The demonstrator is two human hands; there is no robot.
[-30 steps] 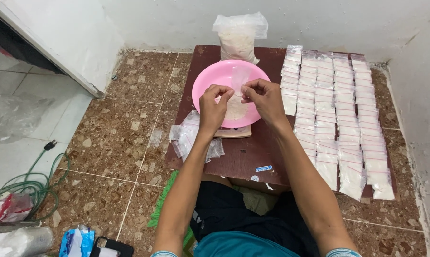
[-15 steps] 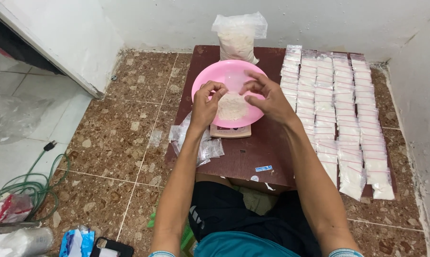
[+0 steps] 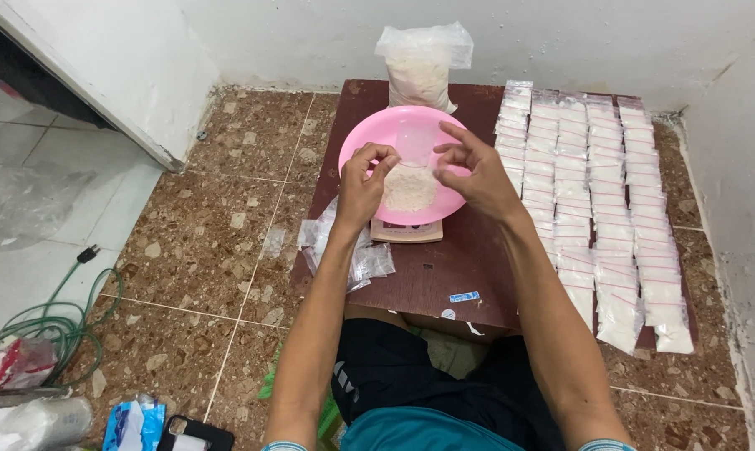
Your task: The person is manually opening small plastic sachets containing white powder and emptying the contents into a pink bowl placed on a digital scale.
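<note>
My left hand [image 3: 365, 182] and my right hand [image 3: 475, 171] pinch the two top corners of a small clear plastic bag [image 3: 412, 171] half filled with pale powder. The bag hangs between them over a pink bowl [image 3: 377, 138], which rests on a small beige scale [image 3: 406, 231] on a low brown table [image 3: 431, 271]. Behind the bowl stands a large clear bag of the same powder [image 3: 421, 68].
Rows of several filled small bags [image 3: 598, 192] cover the table's right side. A pile of empty clear bags [image 3: 352, 250] lies at the table's left edge. A green cable [image 3: 47, 321], packets and a phone [image 3: 195, 433] lie on the floor at lower left. White walls stand behind and right.
The small bag sits lower, down inside the bowl, and now shows powder in it. My right hand's fingers have spread out more.
</note>
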